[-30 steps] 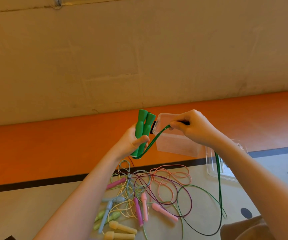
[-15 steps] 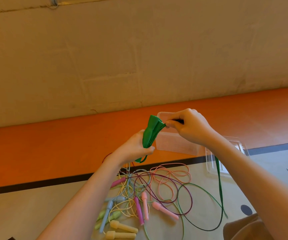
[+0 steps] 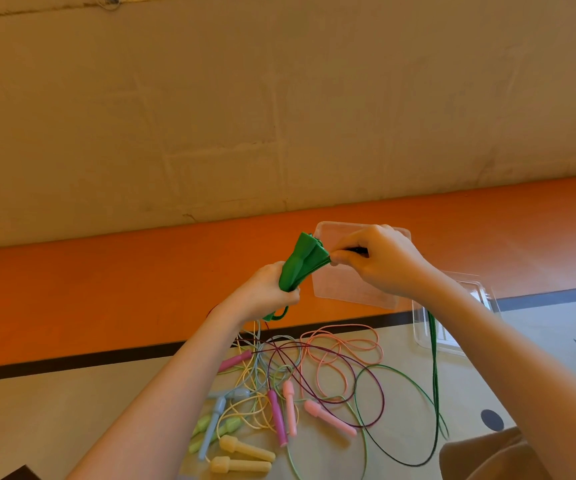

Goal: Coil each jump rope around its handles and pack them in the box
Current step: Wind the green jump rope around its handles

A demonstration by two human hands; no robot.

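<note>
Clamping the paired green handles mid-air, left hand fingers wrapped tight, right hand fingers pinching the thin, limp, light cord at the handles' far end—best held taut, likely springy.

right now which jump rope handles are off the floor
The green handles, gripped together in the left hand while the right hand pinches their cord. The pink, yellow, blue and pale green ones all lie on the floor.
</note>
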